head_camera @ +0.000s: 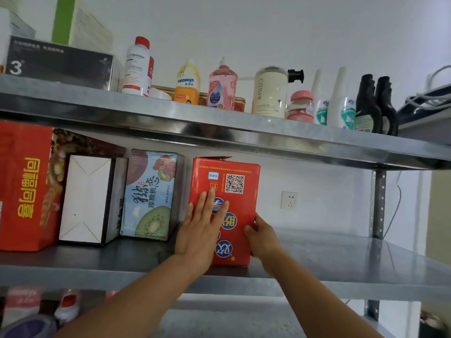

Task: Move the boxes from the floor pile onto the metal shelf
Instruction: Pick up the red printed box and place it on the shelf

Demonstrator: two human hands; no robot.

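Head view: upright red cardboard box (227,208) stands on the grey metal shelf (341,259); left hand (200,230), fingers flat, pushes its front while right hand (262,236) grips its edge, steadying it.

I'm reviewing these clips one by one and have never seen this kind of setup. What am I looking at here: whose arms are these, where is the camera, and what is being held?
There is no machine here, only a person's two bare hands. The single picture comes from a camera worn on their head, facing a metal shelf. The left hand lies flat on the front of an upright red box, and the right hand grips its right edge. On the same level, to its left, stand a kiwi-printed box, a white box and a large red box. The level above holds bottles and a dark box.
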